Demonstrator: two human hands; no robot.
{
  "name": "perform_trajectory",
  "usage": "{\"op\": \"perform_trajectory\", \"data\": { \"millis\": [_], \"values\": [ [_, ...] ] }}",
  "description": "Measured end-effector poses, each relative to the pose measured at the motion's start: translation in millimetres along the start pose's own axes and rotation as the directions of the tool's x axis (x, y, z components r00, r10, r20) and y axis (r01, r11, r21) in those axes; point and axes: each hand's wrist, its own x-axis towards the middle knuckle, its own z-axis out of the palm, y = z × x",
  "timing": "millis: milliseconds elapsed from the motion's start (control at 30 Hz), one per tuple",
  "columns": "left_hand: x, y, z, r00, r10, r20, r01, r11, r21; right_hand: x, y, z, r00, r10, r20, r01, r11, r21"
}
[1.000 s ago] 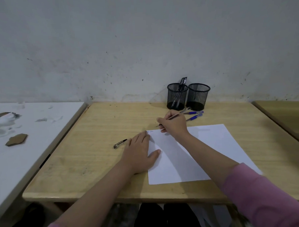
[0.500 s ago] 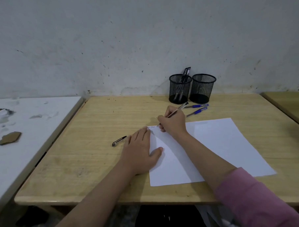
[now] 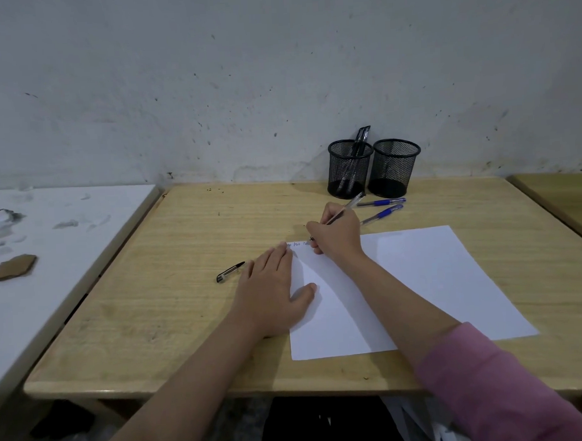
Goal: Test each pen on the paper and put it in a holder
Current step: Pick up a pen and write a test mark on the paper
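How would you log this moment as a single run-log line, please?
right hand: writing with clear pen on paper | left hand: flat, steadying paper | left mesh holder: pens inside

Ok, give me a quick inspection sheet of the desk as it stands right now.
Surface: wooden desk, bare wood around the sheet.
Job's things: paper with a few marks at its top left corner; two mesh holders, left holder with pens, right holder apparently empty; two blue pens by the holders; black pen left of the sheet.
Clutter: nothing seen on the desk.
Grips: left hand flat on the paper's edge; right hand holds a clear pen, writing.
Cables: nothing seen.
Surroundings: scuffed wall; white table with scraps.
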Motion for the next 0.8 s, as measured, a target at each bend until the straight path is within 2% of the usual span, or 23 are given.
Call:
{"op": "perform_trajectory", "data": {
  "millis": [800],
  "values": [
    [-0.6, 0.0, -2.5, 1.000, -0.003, 0.014, 0.003, 1.000, -0.022, 4.6, 3.6, 1.5, 0.997, -0.018, -0.073, 0.016, 1.000, -0.023]
  ]
}}
